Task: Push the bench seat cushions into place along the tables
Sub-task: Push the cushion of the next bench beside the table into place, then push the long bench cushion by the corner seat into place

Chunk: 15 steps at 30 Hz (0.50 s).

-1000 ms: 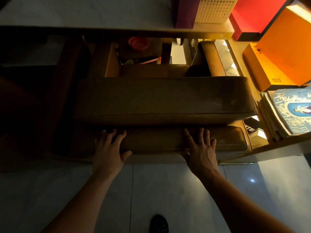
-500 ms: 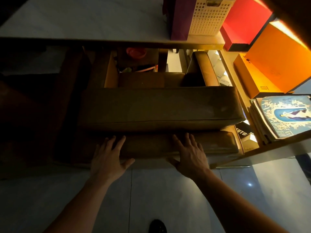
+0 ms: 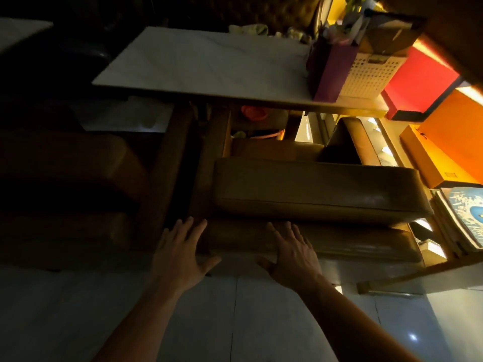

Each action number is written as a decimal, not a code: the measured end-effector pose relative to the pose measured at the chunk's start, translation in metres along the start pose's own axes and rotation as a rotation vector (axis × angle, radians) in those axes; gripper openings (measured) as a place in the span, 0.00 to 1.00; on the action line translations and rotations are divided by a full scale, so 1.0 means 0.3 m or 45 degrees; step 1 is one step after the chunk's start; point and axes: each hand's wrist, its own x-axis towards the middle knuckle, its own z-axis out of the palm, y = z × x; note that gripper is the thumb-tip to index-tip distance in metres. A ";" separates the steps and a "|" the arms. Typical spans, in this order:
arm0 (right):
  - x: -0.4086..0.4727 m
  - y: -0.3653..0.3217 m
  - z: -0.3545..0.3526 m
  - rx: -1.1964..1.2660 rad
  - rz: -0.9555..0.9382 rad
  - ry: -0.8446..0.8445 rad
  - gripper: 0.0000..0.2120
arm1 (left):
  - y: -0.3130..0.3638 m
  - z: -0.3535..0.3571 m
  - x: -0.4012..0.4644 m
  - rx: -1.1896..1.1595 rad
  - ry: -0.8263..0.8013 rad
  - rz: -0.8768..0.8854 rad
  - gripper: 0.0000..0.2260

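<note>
2 brown bench cushions sit stacked under the near edge of the white table (image 3: 209, 66): the upper cushion (image 3: 318, 189) lies on top and set back, and the lower cushion (image 3: 339, 242) juts forward toward the tiled floor (image 3: 235, 322). Both hands are spread flat, gripping nothing. The right hand (image 3: 294, 254) has its fingers laid on the lower cushion's front face near its left end. The left hand (image 3: 179, 253) reaches the left corner of that cushion, beside the dark wooden bench frame (image 3: 167, 173); whether it actually touches is unclear in the dim light. This looks like the pushing step itself. Next, a level shove with both palms should drive the lower cushion back until its front lines up under the upper one.
</note>
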 end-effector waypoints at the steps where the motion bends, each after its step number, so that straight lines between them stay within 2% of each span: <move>1: -0.004 -0.072 0.008 -0.001 -0.004 0.014 0.45 | -0.062 -0.026 -0.022 -0.010 0.018 -0.004 0.44; 9: -0.039 -0.713 0.080 0.056 -0.043 0.033 0.46 | -0.602 -0.256 -0.197 -0.044 0.146 0.050 0.42; 15: -0.027 -1.032 0.142 0.049 -0.031 0.055 0.45 | -0.915 -0.330 -0.271 -0.052 0.125 -0.011 0.42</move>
